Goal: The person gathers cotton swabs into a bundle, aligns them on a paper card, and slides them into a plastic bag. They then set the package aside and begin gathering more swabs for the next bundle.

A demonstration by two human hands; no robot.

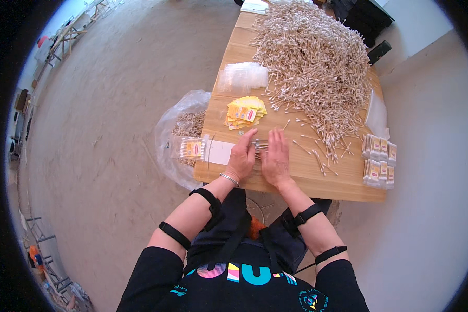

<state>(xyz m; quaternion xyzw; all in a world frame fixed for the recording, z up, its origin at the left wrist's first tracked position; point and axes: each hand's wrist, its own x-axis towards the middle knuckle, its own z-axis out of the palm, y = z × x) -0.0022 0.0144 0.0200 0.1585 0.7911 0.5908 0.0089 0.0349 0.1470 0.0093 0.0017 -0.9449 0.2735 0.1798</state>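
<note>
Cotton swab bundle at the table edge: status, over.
Left hand and right hand both flat on the small cotton swab bundle, no closed grip. Big swab pile behind, yellow label cards to the left. Nothing in the way.

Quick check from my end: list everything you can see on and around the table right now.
cotton swabs: one large heap, pale, far half of wooden table
small swab bundle: one, pale, between both hands
yellow labels: one loose pile, table's middle left
clear bags: one stack, beyond labels
filled packets: several, clear, table's right edge
filled packet: one, left edge
plastic sack: one, clear, floor left
left hand: on bundle
right hand: on bundle
</note>
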